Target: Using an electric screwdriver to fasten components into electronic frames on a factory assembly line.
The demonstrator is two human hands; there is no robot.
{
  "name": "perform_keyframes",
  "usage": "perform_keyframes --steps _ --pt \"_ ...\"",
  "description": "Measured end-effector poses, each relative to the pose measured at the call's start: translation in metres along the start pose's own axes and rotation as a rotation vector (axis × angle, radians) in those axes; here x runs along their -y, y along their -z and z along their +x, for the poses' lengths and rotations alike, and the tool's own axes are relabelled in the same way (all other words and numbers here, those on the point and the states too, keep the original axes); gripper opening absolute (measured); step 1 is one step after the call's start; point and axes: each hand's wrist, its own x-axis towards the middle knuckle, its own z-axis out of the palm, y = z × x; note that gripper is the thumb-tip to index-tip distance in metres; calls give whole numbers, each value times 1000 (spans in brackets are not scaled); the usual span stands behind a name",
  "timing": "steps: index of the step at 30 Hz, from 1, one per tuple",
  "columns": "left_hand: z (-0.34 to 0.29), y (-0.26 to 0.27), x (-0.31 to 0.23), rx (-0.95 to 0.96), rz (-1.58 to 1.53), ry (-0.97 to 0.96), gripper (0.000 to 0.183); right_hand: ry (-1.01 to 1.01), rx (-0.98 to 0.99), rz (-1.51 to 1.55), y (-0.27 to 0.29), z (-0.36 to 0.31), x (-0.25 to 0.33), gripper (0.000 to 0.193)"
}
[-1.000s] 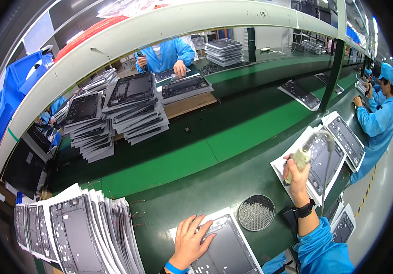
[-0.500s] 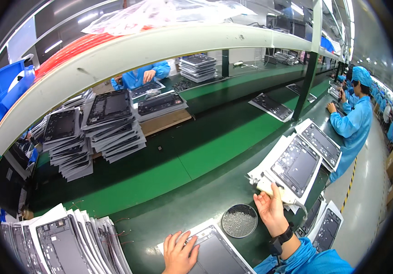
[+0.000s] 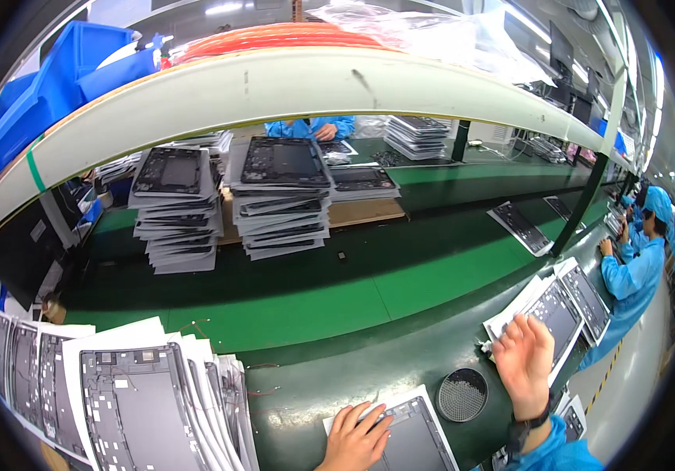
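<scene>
My left hand (image 3: 358,436) rests palm down, fingers spread, on the upper left part of a dark tablet back housing (image 3: 416,445) with a white sheet under it, at the near edge of the bench. My right hand (image 3: 526,359) is raised above the bench to the right, palm showing and fingers loosely bent. I see nothing held in it. Behind it lie more dark housings (image 3: 559,308) on white sheets, partly covered by the hand. Between my hands stands a round dark dish (image 3: 463,420) with many small pale pieces in it.
Upright housings with white sheets (image 3: 137,408) crowd the near left, thin wires sticking out. Two tall housing stacks (image 3: 278,220) stand across the green belt (image 3: 306,314). A pale shelf beam (image 3: 274,82) crosses overhead. Co-workers in blue (image 3: 640,271) work at far right and opposite.
My view has turned left, so the scene shifts right. My right hand has lifted away from the pale object beside the right-hand housings. My left hand stays on the same housing.
</scene>
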Motion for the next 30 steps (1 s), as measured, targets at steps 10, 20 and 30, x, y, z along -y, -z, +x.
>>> perform_keyframes --steps 10,20,30 --pt "-8 -11 10 -42 22 4 29 586 693 -1786 -73 205 -239 45" --pt "-1 -6 3 -34 -45 -12 33 543 570 -2055 -68 285 -294 25" --pt "-7 -12 10 4 -26 -12 33 263 729 -2092 -107 223 -235 27"
